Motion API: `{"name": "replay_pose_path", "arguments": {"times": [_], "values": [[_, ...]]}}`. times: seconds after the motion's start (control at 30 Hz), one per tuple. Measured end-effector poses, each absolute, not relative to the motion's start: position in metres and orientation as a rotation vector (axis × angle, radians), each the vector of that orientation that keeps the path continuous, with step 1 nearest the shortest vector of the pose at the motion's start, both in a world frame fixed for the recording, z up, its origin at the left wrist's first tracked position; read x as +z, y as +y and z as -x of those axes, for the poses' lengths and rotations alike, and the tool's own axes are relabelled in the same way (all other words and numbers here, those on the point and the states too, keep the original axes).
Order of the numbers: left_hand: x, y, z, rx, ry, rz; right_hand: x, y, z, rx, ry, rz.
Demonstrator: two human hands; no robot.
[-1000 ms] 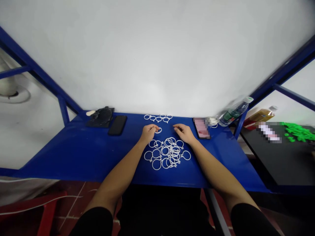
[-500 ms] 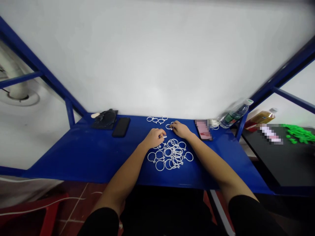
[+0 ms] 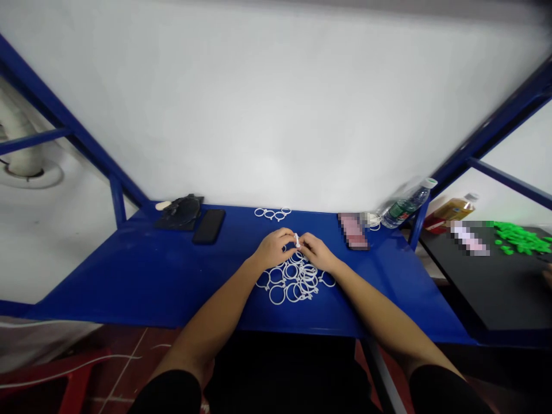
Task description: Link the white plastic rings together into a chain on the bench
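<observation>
My left hand (image 3: 275, 246) and my right hand (image 3: 316, 250) meet just behind a pile of white plastic rings (image 3: 291, 272). Between their fingertips is a white ring (image 3: 297, 240), seen nearly edge-on, which both pinch; whether it is one ring or more than one I cannot tell. Each ring in the pile has a small clip-like tab on its rim. The fingers hide part of the pile's far side. Farther back, near the wall, several more white rings (image 3: 269, 215) lie joined or touching in a row.
A black phone (image 3: 209, 226) and a crumpled black bag (image 3: 183, 210) lie left on the blue table (image 3: 150, 270). On the right are a pink-screened phone (image 3: 353, 231) and a clear bottle (image 3: 407, 206). Green pieces (image 3: 520, 238) lie on a dark side table (image 3: 487, 287).
My right hand has come back and left from the rings near the wall, taking the nearer ring or rings along. My left hand has moved slightly right, and the hands now meet.
</observation>
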State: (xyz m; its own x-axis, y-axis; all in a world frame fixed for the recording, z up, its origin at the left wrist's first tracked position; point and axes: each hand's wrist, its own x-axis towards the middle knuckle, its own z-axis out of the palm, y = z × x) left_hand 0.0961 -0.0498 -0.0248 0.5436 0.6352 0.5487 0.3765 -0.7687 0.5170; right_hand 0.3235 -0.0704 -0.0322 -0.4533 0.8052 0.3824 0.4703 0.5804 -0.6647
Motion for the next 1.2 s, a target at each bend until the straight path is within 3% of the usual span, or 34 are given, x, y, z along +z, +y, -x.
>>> {"name": "replay_pose_path", "arguments": {"times": [0.53,0.83,1.2], "values": [[-0.030,-0.056,-0.106,1.219,1.068,-2.057,-0.027,-0.073,-0.324,0.542,-2.126,0.983],[-0.033,-0.043,-0.104,1.396,1.082,-1.527,-0.037,-0.056,-0.334,1.029,-1.239,1.079],[-0.034,-0.031,-0.096,1.455,1.110,-1.365,-0.038,-0.048,-0.339,1.191,-1.058,1.061]]}}
